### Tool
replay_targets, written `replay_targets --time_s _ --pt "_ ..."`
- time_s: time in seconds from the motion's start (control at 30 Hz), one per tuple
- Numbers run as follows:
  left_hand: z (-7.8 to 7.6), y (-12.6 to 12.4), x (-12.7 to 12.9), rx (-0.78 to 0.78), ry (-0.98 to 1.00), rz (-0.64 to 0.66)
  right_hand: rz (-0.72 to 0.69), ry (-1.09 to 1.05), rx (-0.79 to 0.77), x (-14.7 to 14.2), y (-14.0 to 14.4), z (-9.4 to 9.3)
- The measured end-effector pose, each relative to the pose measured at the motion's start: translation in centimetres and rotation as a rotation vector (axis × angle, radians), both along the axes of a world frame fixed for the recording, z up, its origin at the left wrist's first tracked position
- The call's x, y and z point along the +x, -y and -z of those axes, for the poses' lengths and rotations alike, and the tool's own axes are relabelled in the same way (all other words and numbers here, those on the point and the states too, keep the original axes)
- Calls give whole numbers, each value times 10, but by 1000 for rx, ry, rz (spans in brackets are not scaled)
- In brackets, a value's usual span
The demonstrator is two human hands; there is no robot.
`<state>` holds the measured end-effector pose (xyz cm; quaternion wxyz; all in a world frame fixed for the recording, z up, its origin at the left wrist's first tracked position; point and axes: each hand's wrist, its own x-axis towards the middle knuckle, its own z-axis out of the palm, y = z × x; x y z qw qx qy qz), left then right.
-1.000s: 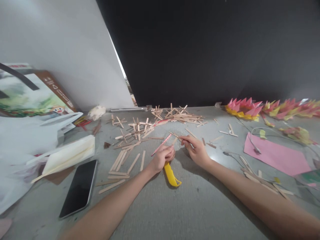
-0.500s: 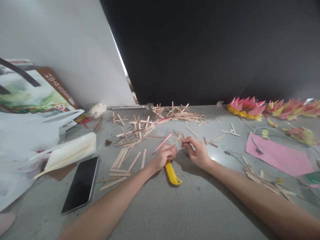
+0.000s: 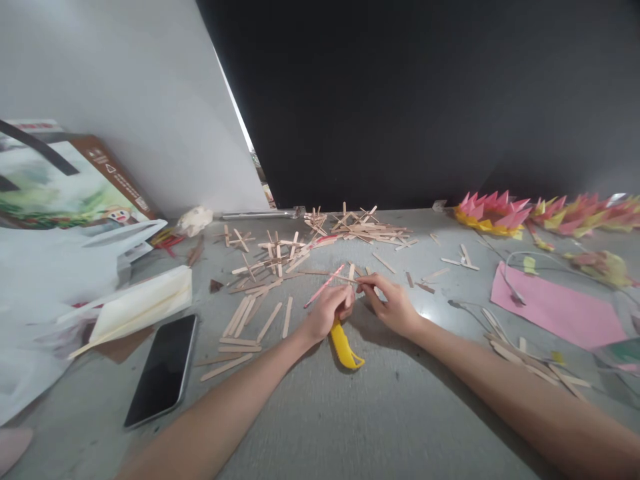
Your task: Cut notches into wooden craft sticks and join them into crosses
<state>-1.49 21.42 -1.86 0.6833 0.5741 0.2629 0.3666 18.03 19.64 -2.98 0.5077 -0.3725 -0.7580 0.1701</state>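
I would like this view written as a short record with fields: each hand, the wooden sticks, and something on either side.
Left hand: curled over the upper end of a yellow handle; exact grip hidden
Right hand: pinching a thin stick
Wooden sticks: scattered beyond the hands, some crossed
Left side: phone, screen dark
Right side: pink sheet, cable partly over it
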Motion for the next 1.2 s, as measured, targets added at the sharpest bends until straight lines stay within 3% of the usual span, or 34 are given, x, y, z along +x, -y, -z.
replay_targets --time_s 0.17,0.43,0.77,1.07,1.2 --pt "1 -3 -1 48 -41 -41 57 19 67 1 -3 1" --pt "-11 4 4 53 -198 -111 111 124 160 6 -10 -1" --pt "-5 -1 6 15 -214 -84 218 115 228 6 -13 3" --pt "-5 1 9 15 -175 -138 182 166 158 13 -16 1" --pt "-3 -2 9 -13 -42 -231 397 274 87 20 -24 -3"
